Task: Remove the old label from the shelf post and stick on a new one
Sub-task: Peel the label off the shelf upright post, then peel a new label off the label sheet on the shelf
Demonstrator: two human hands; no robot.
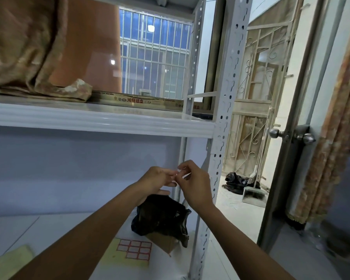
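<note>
The white slotted shelf post rises at the right of the metal shelving. Just left of it, below the upper shelf, my left hand and my right hand meet fingertip to fingertip, pinching a tiny pale scrap, seemingly a label, between them. It is too small to tell which hand holds it. A sheet of red-bordered blank labels lies on yellow backing on the lower shelf beneath my arms.
A black plastic bag over a cardboard piece sits on the lower shelf. The upper shelf carries brown fabric. A door with a metal knob stands open at right, with a dustpan and broom beyond.
</note>
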